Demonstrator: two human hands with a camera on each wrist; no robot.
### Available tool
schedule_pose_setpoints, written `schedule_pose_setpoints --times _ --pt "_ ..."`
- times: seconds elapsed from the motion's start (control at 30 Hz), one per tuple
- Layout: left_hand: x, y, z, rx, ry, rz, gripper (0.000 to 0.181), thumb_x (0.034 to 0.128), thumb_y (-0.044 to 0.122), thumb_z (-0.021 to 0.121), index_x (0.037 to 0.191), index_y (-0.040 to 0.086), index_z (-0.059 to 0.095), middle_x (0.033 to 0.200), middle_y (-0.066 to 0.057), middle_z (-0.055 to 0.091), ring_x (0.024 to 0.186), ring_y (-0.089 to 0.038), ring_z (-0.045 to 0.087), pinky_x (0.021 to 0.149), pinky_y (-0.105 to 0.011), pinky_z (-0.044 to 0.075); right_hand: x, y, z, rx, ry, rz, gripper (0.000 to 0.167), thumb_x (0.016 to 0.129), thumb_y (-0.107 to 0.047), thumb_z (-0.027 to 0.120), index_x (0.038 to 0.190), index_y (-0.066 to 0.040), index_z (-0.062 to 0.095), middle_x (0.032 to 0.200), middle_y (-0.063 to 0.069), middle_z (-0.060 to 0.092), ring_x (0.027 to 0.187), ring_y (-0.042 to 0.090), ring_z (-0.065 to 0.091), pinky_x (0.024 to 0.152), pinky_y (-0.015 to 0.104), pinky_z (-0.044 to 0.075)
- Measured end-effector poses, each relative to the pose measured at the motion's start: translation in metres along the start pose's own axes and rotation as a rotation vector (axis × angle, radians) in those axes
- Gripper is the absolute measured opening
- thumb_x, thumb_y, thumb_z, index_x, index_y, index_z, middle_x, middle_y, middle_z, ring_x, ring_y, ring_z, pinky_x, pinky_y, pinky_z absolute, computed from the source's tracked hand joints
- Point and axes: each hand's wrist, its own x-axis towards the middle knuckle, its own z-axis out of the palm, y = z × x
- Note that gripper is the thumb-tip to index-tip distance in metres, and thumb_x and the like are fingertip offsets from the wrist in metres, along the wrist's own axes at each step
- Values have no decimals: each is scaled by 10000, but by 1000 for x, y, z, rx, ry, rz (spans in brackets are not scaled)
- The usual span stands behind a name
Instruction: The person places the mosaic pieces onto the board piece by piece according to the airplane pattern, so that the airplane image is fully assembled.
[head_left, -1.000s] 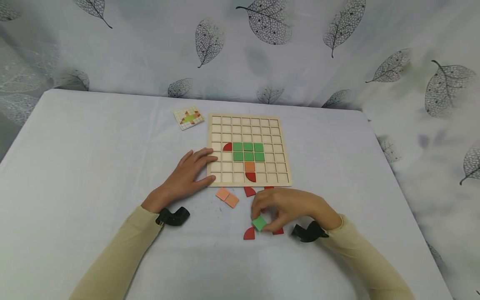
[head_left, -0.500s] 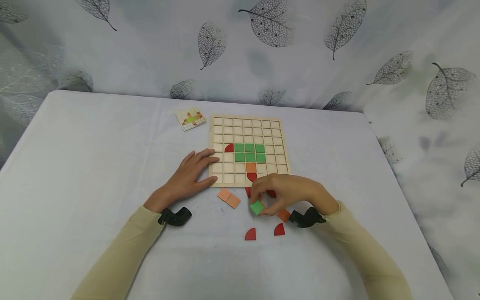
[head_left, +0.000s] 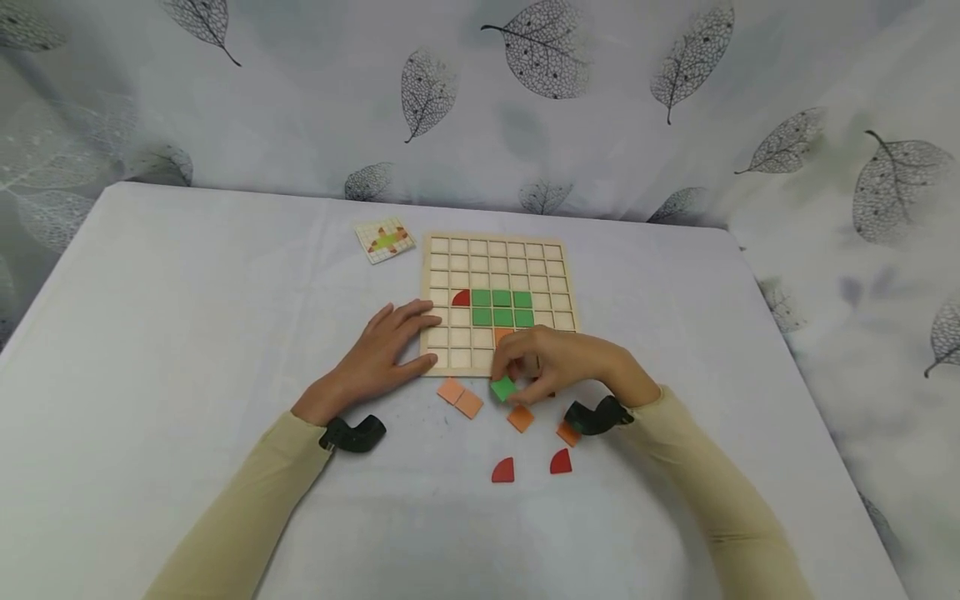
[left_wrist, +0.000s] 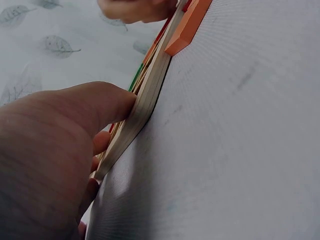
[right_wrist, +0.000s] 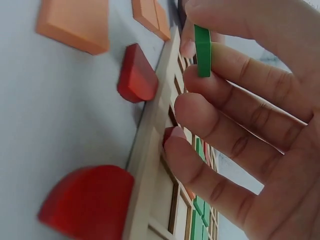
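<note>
Between its thumb and fingers the right hand (head_left: 558, 362) pinches a green square tile (head_left: 503, 388) above the near edge of the wooden grid board (head_left: 450, 336); the right wrist view shows the tile (right_wrist: 203, 51) held on edge. The left hand (head_left: 375, 358) rests at the board's left edge with spread fingers, its thumb (left_wrist: 107, 102) on the rim in the left wrist view. Green squares (head_left: 502, 317) in two rows, a red quarter piece (head_left: 461, 297) and a partly covered orange square (head_left: 503, 335) lie in the board.
In front of the board lie two touching orange squares (head_left: 460, 397), two more orange squares (head_left: 521, 418) and two red quarter pieces (head_left: 503, 470). A small pattern card (head_left: 385, 241) lies beyond the board's left corner. Patterned cloth (head_left: 300, 100) hangs behind the table.
The right hand has moved away from the body towards the board with the green tile, uncovering red and orange pieces nearer the person. The left hand stays on the board's edge.
</note>
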Motion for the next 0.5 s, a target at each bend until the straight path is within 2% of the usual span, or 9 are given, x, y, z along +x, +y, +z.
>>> schedule_pose_setpoints --times 0.17,0.5 --pt "-1 -1 0 -6 4 -4 523 918 247 665 1376 50 509 1514 -134 372 1410 -285 333 1210 -461 81 7 5 -4 -2 9 -1 200 821 -136 783 996 -95 694 936 -19 639 802 177 591 718 296 541" --pt "0 -1 0 -11 4 8 521 918 258 661 1376 55 515 1511 -123 383 1413 -263 331 1211 -451 84 14 15 -9 39 44 4 188 833 -116 772 1002 -86 695 946 0 638 751 199 582 666 315 539"
